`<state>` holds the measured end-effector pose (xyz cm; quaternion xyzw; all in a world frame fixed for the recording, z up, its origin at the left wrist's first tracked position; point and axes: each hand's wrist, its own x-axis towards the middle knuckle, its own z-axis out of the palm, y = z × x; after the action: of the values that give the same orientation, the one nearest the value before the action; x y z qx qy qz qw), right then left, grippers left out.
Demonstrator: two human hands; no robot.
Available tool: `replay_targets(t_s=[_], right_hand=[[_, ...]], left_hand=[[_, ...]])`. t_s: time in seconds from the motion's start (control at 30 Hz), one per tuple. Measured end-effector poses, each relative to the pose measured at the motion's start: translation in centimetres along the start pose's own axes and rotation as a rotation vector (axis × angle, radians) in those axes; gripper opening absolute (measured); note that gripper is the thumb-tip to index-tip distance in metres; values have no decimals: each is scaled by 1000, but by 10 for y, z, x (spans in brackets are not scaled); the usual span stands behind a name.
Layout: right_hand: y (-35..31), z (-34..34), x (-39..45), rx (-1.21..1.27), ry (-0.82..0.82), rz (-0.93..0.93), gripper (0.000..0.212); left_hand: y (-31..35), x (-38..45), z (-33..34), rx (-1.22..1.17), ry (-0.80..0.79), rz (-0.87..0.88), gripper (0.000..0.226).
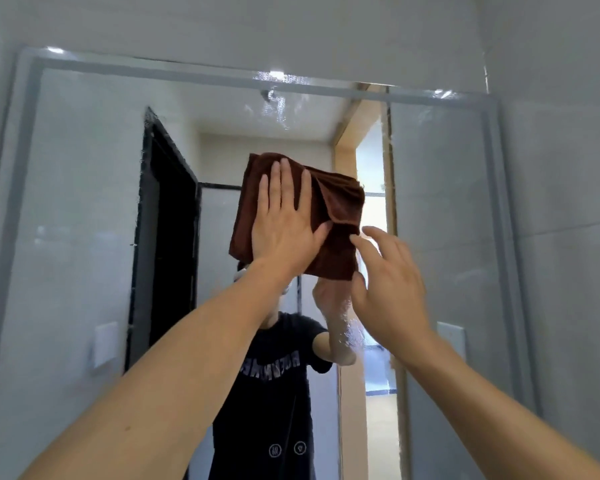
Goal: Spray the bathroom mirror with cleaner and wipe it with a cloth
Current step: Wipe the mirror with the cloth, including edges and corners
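A folded brown cloth lies flat against the bathroom mirror near its middle. My left hand presses on the cloth with straight, spread fingers. My right hand hovers at the cloth's lower right corner, fingers loosely spread, thumb close to the cloth's edge; whether it touches I cannot tell. Wet droplets and streaks show on the glass near the top and below the cloth. No spray bottle is in view.
The mirror has a pale frosted border and hangs on a grey tiled wall. In the glass I see a dark doorway, a bright opening and a person in a black T-shirt.
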<state>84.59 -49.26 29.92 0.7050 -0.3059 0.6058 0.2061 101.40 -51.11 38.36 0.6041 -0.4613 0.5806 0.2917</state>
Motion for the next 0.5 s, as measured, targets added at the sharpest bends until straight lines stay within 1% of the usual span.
replay_targets(t_s=[0.1, 0.17, 0.23, 0.27, 0.33, 0.4, 0.43, 0.47, 0.5], right_hand=[[-5, 2, 5, -8, -58, -79, 71], [-5, 2, 17, -11, -93, -104, 63], [-1, -1, 35, -28, -97, -81, 55], [1, -4, 44, -39, -83, -62, 53], [9, -11, 60, -57, -51, -23, 52], [21, -19, 71, -63, -31, 11, 52], [28, -22, 74, -72, -18, 25, 51], [35, -24, 76, -82, -3, 36, 50], [41, -27, 77, -91, 7, 43, 50]], left_hand=[[2, -12, 2, -16, -11, 150, 85], [-12, 2, 0, -27, -12, 254, 82], [-29, 27, -7, -23, -17, 326, 80], [-36, 39, -10, -19, -12, 323, 79], [-36, 52, -10, -34, -1, 222, 77], [-16, 44, -6, -55, 21, 88, 75], [-3, 34, -4, -62, 35, 55, 74], [9, 21, -1, -67, 46, 72, 72], [16, 9, 2, -71, 48, 139, 68]])
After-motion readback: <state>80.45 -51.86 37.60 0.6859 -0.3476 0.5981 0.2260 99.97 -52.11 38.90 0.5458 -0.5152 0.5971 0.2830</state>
